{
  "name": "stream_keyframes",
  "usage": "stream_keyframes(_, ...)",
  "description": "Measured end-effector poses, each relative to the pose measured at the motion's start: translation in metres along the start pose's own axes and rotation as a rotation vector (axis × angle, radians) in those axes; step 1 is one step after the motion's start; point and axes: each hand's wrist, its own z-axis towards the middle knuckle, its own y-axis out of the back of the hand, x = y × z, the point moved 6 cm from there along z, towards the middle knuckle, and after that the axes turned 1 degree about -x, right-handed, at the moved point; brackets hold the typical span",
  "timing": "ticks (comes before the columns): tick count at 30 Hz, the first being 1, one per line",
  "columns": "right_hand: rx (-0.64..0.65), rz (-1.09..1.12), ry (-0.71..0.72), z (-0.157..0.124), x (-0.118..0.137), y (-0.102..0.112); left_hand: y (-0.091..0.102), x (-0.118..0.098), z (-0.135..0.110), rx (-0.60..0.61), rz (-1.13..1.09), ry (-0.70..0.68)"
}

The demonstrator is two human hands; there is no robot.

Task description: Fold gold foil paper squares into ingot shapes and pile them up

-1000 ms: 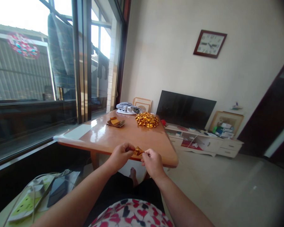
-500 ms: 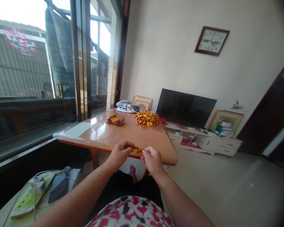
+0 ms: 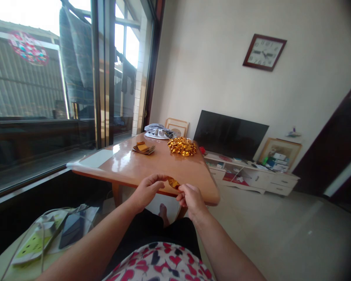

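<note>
A small folded piece of gold foil paper [image 3: 173, 182] is held between my two hands over the near edge of the table. My right hand [image 3: 193, 199] pinches its lower right end with thumb and fingers. At the upper left end are the fingertips of my left hand [image 3: 148, 191], its index finger stretched along the top and its thumb just below. Farther back on the table lies a heap of shiny folded gold foil pieces [image 3: 181, 146]. To its left is a stack of flat gold-brown paper sheets [image 3: 143, 148].
The glossy wooden table [image 3: 128, 169] stands before me, with folded cloth [image 3: 158, 130] at its far end. A power strip [image 3: 39, 238] and a phone [image 3: 72, 229] lie at lower left. A television [image 3: 230, 134] sits on a low white cabinet [image 3: 257, 177]. Windows line the left side.
The gold foil piece has turned from nearly level to slanting, its right end lower. My right hand has shifted slightly right and down; the left thumb has drawn back a little.
</note>
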Motion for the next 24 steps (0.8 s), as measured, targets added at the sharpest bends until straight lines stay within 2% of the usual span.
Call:
stream_keyframes(5, 0.058, 0.100, -0.172, 0.004, -0.014, -0.002, -0.008, 0.010, 0.001, 0.037, -0.069, 0.037)
stream_keyframes(8, 0.101, 0.148, -0.253, 0.004, -0.020, -0.005, -0.011, 0.012, 0.001, 0.044, -0.221, 0.093)
stream_keyframes(11, 0.141, 0.180, -0.309, 0.002, -0.025, -0.010, -0.015, 0.015, 0.000, 0.065, -0.392, 0.205)
stream_keyframes(15, 0.166, 0.203, -0.351, 0.000, -0.028, -0.014, -0.019, 0.021, -0.003, 0.116, -0.510, 0.344)
stream_keyframes(18, 0.166, 0.213, -0.364, -0.001, -0.029, -0.015, -0.020, 0.025, -0.005, 0.098, -0.580, 0.416)
stream_keyframes(24, 0.167, 0.227, -0.380, -0.003, -0.028, -0.016, -0.021, 0.028, -0.005, 0.069, -0.625, 0.447)
